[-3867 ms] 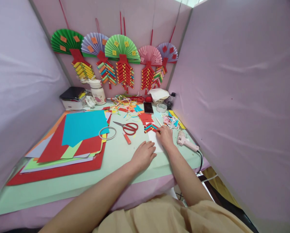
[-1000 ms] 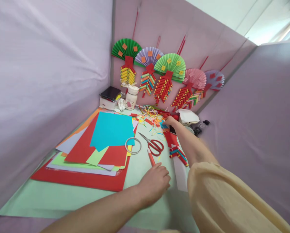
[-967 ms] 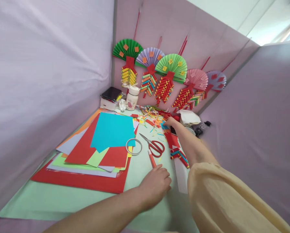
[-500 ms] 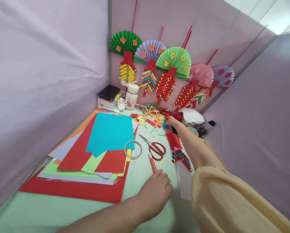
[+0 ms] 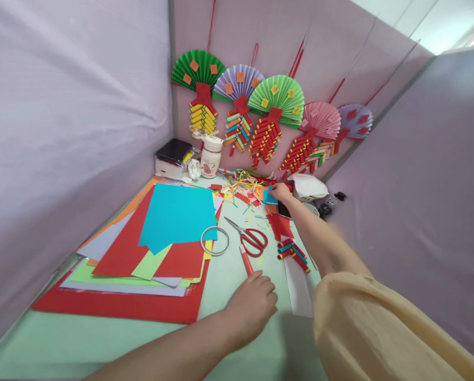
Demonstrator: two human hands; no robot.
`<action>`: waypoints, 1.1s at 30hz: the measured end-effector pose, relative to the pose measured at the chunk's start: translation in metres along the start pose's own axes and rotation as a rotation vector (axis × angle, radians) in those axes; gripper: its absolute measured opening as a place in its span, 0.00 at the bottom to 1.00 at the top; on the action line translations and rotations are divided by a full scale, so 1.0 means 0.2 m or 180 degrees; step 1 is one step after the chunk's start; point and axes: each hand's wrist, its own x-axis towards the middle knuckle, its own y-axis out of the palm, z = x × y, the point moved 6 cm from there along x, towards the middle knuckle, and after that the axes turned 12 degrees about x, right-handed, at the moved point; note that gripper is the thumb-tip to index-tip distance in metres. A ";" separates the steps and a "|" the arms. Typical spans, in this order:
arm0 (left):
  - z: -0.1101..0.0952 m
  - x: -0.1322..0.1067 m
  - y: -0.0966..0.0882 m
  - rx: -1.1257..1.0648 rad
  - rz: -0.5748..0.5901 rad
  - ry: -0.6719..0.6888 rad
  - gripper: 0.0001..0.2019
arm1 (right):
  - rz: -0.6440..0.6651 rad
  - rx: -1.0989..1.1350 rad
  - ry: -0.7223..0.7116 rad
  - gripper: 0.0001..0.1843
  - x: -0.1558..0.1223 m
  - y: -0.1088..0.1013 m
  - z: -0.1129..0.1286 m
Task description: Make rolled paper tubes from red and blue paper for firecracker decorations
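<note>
My right hand (image 5: 281, 192) reaches to the far side of the table, its fingers pinched on a small blue paper piece (image 5: 269, 197) at the edge of the scraps. Closer to me, my left hand (image 5: 253, 302) rests on the table with curled fingers. A red tube with a pale tip (image 5: 246, 261) runs out from its knuckles; its lower end is hidden, and whether the fingers grip it I cannot tell. Red-handled scissors (image 5: 254, 242) lie just beyond the tube, with a grey tape ring (image 5: 215, 241) to their left. Small red and blue paper rolls (image 5: 292, 255) lie beside my right forearm.
Coloured paper sheets (image 5: 177, 217) are stacked on the left. Thin paper scraps (image 5: 245, 185) litter the back, near a white bottle (image 5: 211, 157) and a box with a black phone-like slab (image 5: 174, 151). Pleated paper fans (image 5: 276, 98) with paper firecrackers hang on the wall.
My right hand has lifted slightly with the blue paper piece, which shows more plainly now. The whole view has shifted a little; my left hand keeps its place by the red tube.
</note>
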 end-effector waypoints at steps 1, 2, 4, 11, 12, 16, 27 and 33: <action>0.00 0.00 0.00 -0.0006 0.0001 -0.0003 0.05 | -0.0096 0.0003 0.0050 0.08 0.00 -0.02 0.00; 0.00 0.00 0.00 -0.0011 -0.0004 -0.0004 0.05 | -0.0174 0.0002 0.0106 0.10 -0.01 -0.04 0.00; 0.00 0.00 0.00 -0.0019 -0.0012 0.0006 0.05 | -0.0316 0.0037 0.0161 0.13 -0.02 -0.09 0.00; 0.00 0.01 -0.02 -0.0002 0.0067 0.0028 0.08 | -0.0584 0.0488 0.0052 0.16 -0.09 -0.19 -0.03; 0.00 0.01 -0.02 -0.0012 0.0060 0.0031 0.08 | -0.0602 0.0576 0.0026 0.16 -0.10 -0.20 -0.04; 0.01 0.00 -0.02 -0.0070 0.0030 -0.0009 0.09 | -0.0750 0.0955 -0.0038 0.15 -0.16 -0.25 -0.10; 0.04 0.01 -0.08 0.0083 -0.0154 -0.0270 0.07 | -0.1527 0.2330 0.0146 0.11 -0.38 -0.44 -0.16; 0.15 -0.03 -0.15 0.0553 -0.0172 -0.1194 0.13 | -0.1041 0.3145 0.0272 0.16 -0.70 -0.37 -0.11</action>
